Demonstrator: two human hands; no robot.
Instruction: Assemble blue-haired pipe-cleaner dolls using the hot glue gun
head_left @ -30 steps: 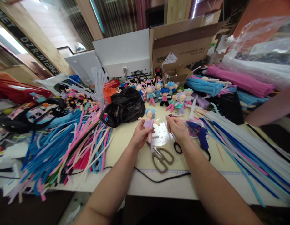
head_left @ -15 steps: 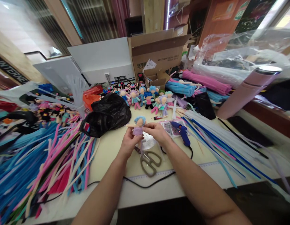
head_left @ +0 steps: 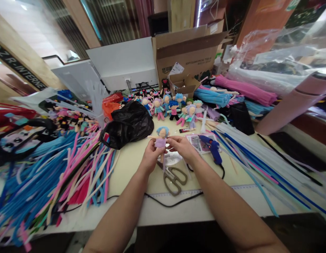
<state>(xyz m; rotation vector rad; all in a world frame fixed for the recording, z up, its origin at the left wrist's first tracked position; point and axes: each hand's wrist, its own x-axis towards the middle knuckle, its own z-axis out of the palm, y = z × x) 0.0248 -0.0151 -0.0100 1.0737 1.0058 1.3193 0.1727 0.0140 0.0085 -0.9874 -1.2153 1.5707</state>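
A small doll (head_left: 161, 137) with blue hair and a lilac body is held upright over the middle of the table. My left hand (head_left: 151, 156) grips its lower body from the left, thumb and fingers closed. From the right, my right hand (head_left: 180, 146) pinches the doll's side near its arm. A lilac strip hangs down below the doll. Just under the hands lie scissors (head_left: 173, 179) with grey-brown handles, their blades partly covered by the strip and my left hand. A blue glue gun (head_left: 212, 149) rests right of my right hand.
Pipe cleaners (head_left: 54, 175) spread across the left, more (head_left: 257, 165) at the right. A black bag (head_left: 128, 124) lies behind my left hand. Finished dolls (head_left: 173, 109) stand at the back before a cardboard box (head_left: 186, 56). A pink bottle (head_left: 294, 102) stands far right; a black cable crosses the front.
The camera view has turned slightly left, so everything appears shifted right. Both hands still hold the doll, and my right fingers lie a little closer against its body.
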